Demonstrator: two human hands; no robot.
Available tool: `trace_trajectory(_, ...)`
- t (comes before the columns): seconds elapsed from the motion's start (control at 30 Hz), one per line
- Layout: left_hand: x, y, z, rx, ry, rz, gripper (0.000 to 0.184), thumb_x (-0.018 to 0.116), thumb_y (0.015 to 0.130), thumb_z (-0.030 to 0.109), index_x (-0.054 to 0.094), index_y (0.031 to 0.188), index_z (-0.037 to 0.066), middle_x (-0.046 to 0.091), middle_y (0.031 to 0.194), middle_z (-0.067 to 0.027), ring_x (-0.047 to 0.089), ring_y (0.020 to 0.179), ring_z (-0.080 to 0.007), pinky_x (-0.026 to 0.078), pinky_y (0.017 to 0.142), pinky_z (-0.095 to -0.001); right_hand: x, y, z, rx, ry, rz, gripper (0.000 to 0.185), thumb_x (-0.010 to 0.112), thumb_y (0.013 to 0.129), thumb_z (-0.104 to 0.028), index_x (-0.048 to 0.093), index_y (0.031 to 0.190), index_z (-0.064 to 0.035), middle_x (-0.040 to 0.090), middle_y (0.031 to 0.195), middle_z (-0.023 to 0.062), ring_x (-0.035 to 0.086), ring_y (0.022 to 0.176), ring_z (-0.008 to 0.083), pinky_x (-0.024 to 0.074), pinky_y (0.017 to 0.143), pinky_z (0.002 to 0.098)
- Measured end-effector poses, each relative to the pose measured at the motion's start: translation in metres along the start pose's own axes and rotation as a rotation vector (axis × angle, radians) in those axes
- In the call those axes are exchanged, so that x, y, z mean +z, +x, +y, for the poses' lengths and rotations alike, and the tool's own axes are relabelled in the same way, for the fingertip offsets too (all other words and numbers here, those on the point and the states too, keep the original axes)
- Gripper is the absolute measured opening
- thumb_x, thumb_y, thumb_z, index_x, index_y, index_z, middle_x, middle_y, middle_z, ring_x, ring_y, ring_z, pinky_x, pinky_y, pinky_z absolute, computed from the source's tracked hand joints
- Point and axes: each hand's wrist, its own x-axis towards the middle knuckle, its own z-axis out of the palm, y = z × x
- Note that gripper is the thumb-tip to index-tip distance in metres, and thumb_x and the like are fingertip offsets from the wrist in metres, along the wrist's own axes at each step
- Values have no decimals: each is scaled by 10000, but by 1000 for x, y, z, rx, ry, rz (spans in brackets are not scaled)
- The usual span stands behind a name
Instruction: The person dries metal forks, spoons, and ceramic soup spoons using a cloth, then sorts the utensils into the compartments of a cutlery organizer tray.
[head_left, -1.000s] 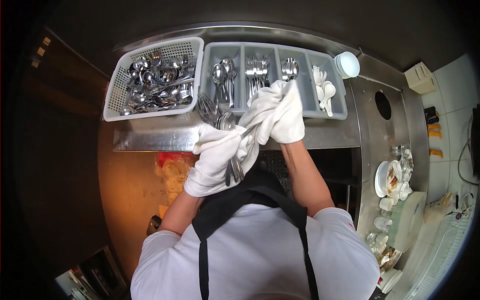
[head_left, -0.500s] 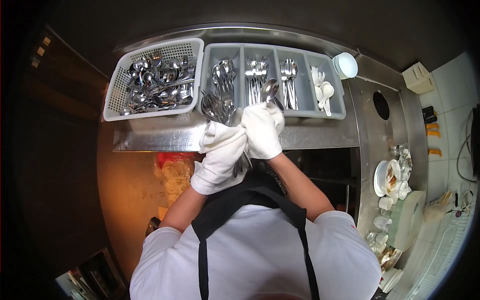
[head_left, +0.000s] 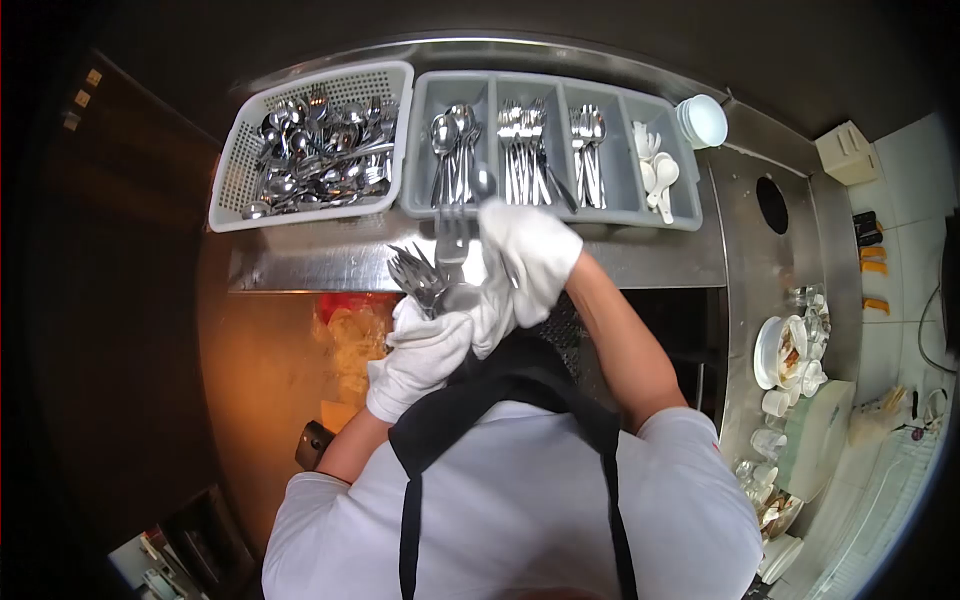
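Observation:
My left hand [head_left: 420, 355], in a white glove, is closed around a bunch of forks [head_left: 415, 278] whose tines point up and away from me. White cloth or loose glove fabric bunches at its fingers. Right beside it, my gloved right hand [head_left: 530, 260] is closed on a spoon [head_left: 483, 182], its bowl blurred by motion. One larger fork [head_left: 453, 238] stands upright between the hands; which hand grips it I cannot tell. Just beyond is a grey cutlery tray [head_left: 610, 213] with spoons [head_left: 455, 140], forks [head_left: 522, 150], more spoons [head_left: 590, 150] and white soup spoons [head_left: 660, 180] in separate compartments.
Left of the tray, a white perforated basket [head_left: 235, 175] holds mixed cutlery. White bowls [head_left: 705, 122] are stacked at the tray's right end. A steel counter [head_left: 330, 262] runs beneath them. Dirty dishes and cups [head_left: 775, 405] crowd the right-hand counter.
Both hands have drawn back from the tray toward my body, and the fork bunch came with them. The right hand's spoon has swung left. One larger fork now shows between the hands.

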Motion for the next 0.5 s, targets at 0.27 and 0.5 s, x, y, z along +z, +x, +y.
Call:
trace_trajectory(0.27,-42,69,22,-519,-1177,420,52,567,929,13,604,957,-11,657,847,-74,632,711,-142,468,582,-259,41,10,6,-424,1340,21,436,565,966,-421,533,740,-50,535,717,70,569,674,197,471,618,331)
trace_trajectory(0.5,16,49,-28,-527,-1985,-270,54,594,915,-29,561,954,-10,575,669,-65,563,559,-141,444,485,-265,21,16,-10,-252,77,807,197,729,665,-90,564,767,-56,608,755,96,608,718,281,509,679,364)
